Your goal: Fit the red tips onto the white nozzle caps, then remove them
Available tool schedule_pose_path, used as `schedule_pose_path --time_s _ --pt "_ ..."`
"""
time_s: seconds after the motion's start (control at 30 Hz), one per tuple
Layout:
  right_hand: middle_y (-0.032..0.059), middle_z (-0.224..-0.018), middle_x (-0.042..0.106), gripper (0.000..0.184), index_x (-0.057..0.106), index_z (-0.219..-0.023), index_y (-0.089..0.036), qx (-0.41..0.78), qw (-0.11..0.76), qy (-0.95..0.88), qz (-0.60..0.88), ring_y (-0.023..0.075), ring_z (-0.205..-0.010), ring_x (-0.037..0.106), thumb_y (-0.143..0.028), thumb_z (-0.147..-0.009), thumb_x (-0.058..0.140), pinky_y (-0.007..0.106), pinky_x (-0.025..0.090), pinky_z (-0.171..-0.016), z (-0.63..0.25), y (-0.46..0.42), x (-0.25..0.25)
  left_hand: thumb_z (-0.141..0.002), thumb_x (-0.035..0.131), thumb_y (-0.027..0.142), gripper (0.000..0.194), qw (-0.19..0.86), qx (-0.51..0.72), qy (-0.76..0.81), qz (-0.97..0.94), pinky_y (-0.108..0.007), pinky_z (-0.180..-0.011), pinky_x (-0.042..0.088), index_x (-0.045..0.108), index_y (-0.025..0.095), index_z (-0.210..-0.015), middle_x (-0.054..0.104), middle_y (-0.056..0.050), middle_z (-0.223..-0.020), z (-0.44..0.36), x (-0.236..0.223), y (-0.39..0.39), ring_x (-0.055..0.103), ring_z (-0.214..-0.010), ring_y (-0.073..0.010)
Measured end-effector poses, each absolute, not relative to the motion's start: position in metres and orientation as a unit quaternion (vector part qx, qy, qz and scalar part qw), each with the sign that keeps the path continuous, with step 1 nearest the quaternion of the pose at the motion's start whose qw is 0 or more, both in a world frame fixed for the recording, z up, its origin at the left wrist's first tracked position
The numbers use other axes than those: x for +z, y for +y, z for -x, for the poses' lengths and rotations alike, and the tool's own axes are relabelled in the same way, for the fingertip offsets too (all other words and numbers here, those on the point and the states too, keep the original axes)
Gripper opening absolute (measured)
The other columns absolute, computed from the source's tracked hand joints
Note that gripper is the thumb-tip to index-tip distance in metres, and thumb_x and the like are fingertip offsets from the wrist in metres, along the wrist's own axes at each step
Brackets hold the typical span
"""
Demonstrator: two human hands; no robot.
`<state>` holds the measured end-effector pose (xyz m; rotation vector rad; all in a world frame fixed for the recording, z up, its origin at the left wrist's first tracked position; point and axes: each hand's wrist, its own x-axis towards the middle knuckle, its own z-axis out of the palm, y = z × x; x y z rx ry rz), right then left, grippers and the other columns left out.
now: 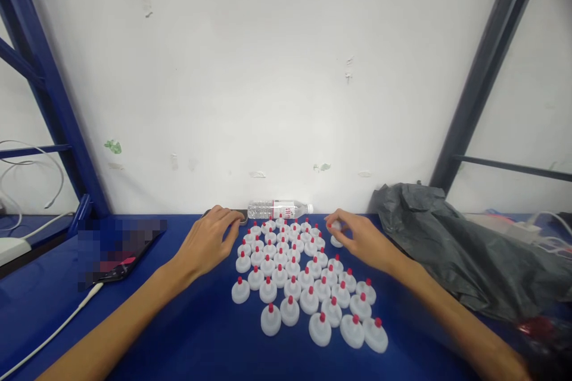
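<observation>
Many white, translucent, round-based caps with red tips (292, 289) stand upright in a loose cluster on the blue table (196, 333). To the right of the cluster's far end, my right hand (360, 237) pinches one red-tipped white cap (336, 226) between thumb and fingers. Another such cap (336, 242) sits just under those fingertips. My left hand (210, 241) is at the cluster's far left side, fingers loosely bent, with nothing visible in it. Its fingertips are close to a dark flat object (243, 220), partly hidden behind the hand.
A clear plastic bottle (280, 209) lies on its side against the white wall (286, 83). At right is a crumpled dark grey plastic bag (429, 238). On the left, a tablet-like device (129, 256) has a white cable (58, 333). Metal frame posts rise on both sides.
</observation>
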<state>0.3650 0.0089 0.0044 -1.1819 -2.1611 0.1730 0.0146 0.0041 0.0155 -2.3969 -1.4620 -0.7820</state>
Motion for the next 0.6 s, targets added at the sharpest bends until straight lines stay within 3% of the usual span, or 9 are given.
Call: schedule_pose_path --time_s 0.1,0.17,0.33,0.6 --pt "0.0057 -0.108 0.067 0.016 0.061 -0.108 -0.023 -0.016 0.327 -0.856 0.399 0.0201 -0.098 0.063 -0.027 -0.097 0.050 0.036 0.051 -0.087 -0.348 -0.001 0.003 -0.098 0.040 0.023 0.024 0.142 -0.307 -0.425 0.839 -0.037 -0.089 0.048 0.062 0.017 -0.107 0.068 -0.007 -0.102 -0.027 0.015 -0.006 0.054 -0.101 -0.0218" --pt "0.0074 -0.111 0.066 0.023 0.057 -0.118 -0.023 -0.059 0.319 -0.871 0.369 0.0216 -0.100 0.063 -0.030 -0.097 0.053 0.038 0.052 -0.087 -0.337 -0.008 0.004 -0.097 0.045 0.022 0.019 0.158 -0.317 -0.381 0.854 -0.038 -0.085 0.048 0.062 0.017 -0.104 0.067 -0.007 -0.098 -0.037 0.013 -0.014 0.054 -0.096 -0.0221" --pt "0.0070 -0.095 0.069 0.047 0.050 -0.125 -0.019 -0.120 0.292 -0.904 0.290 0.0217 -0.084 0.064 -0.048 -0.090 0.063 0.037 0.053 -0.076 -0.314 -0.025 0.007 -0.093 0.055 0.028 0.018 0.179 -0.302 -0.295 0.889 -0.040 -0.077 0.051 0.060 0.019 -0.107 0.065 -0.007 -0.092 -0.063 0.004 -0.030 0.056 -0.086 -0.0233" --pt "0.0046 -0.086 0.067 0.051 0.051 -0.124 -0.017 -0.075 0.310 -0.920 0.230 0.0188 -0.075 0.062 -0.053 -0.088 0.062 0.033 0.050 -0.073 -0.295 -0.039 0.003 -0.090 0.051 0.017 0.009 0.302 -0.217 -0.220 0.902 -0.037 -0.065 0.046 0.060 0.020 -0.090 0.062 -0.005 -0.081 -0.076 -0.005 -0.038 0.055 -0.074 -0.0229"
